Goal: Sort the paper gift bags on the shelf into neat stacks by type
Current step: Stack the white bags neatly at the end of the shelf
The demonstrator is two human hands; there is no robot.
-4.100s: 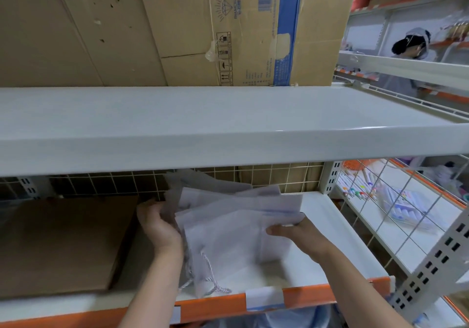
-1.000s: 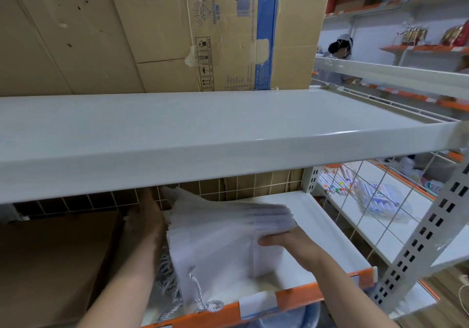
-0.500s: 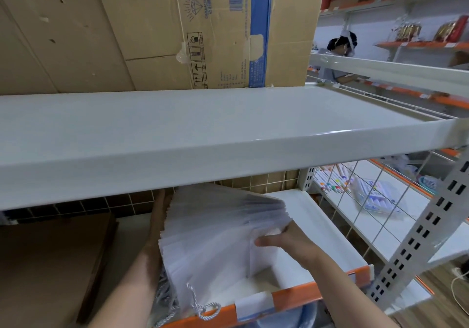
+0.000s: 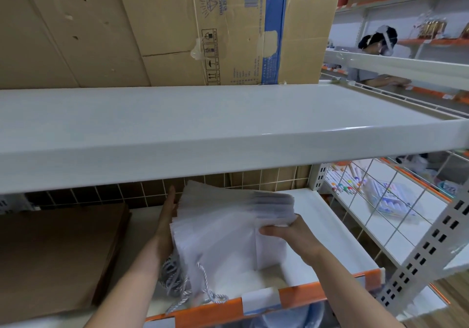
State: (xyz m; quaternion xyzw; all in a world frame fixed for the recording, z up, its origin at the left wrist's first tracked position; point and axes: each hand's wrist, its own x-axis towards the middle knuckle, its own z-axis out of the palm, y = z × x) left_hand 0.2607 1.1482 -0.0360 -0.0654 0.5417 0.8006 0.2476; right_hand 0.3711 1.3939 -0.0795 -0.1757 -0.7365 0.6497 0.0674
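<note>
The right hand (image 4: 291,233) clamps the right edge of the stack of white paper gift bags (image 4: 228,226), thumb on top, fingers curled beneath. The left hand (image 4: 168,213) lies flat and straight-fingered against the stack's left side. Four seconds ago the bags were loosely fanned; now they are squared into one tighter, tilted bundle over the lower shelf (image 4: 330,238), rope handles (image 4: 182,282) dangling at the orange front lip. A brown cardboard stack (image 4: 58,256) stays left.

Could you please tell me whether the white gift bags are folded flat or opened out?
Folded flat: the white gift bags form a thin-layered stack, rope handles hanging at the front.
</note>
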